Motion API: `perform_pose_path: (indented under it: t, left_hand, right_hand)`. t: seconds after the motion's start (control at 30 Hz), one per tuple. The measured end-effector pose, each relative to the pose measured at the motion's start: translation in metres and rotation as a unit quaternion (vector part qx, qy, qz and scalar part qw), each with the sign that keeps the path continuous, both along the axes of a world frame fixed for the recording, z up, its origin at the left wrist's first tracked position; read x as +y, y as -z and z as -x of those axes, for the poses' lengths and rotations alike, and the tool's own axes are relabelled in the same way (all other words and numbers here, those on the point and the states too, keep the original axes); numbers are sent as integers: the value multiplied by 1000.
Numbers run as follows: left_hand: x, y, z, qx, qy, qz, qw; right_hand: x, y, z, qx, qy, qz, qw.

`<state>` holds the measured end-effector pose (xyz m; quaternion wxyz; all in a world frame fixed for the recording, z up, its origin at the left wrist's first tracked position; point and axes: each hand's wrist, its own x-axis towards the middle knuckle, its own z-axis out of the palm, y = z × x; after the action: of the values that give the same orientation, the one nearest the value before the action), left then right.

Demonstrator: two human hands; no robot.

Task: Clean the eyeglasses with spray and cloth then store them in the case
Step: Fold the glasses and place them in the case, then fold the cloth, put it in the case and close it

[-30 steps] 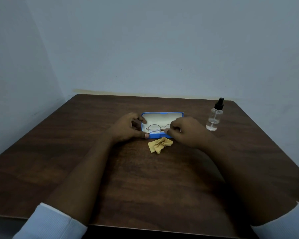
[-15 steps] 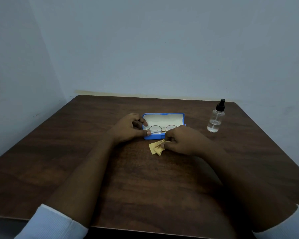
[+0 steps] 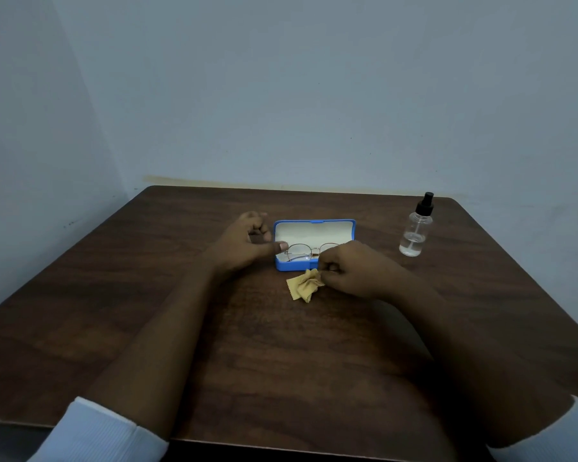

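Note:
The thin metal-framed eyeglasses (image 3: 301, 253) lie in the open blue case (image 3: 314, 222), lenses facing me. My left hand (image 3: 244, 245) is beside the case's left end. Its thumb tip touches the left corner of the frame and its fingers are curled apart above it. My right hand (image 3: 354, 268) sits at the case's front right corner and hides the right lens. Its fingertips pinch the right edge of the crumpled yellow cloth (image 3: 302, 285), which lies on the table just in front of the case. The clear spray bottle (image 3: 415, 230) with a black nozzle stands upright to the right.
Everything rests on a dark brown wooden table (image 3: 147, 295) pushed into a corner of pale blue walls. My white sleeves show at the near edge.
My right hand has let go of the eyeglasses and dropped to the cloth, closing on its edge. The glasses have settled into the case. My left fingers have spread, leaving only the thumb on the frame.

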<state>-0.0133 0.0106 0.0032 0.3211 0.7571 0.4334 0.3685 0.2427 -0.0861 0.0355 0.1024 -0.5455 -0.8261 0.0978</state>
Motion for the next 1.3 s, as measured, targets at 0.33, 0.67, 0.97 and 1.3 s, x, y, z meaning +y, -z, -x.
perform_pose_path:
  t: [0.33,0.67,0.97,1.3]
  left_hand:
    - [-51,-53,-33,-116,121,-31,985]
    - [-62,-52,-42,-108,242,116,957]
    - [-70,-59,-45,-272,273,215,897]
    - [-78,-62,-51,-297,227,297,879]
  right_hand:
    - [-14,-25,-15,409,-50,46,910]
    - [-15,-37,-26,576,-58,61,813]
    - [-19,-41,-26,647,-78,135,746]
    - [-16,-39,-20,632,15,165,757]
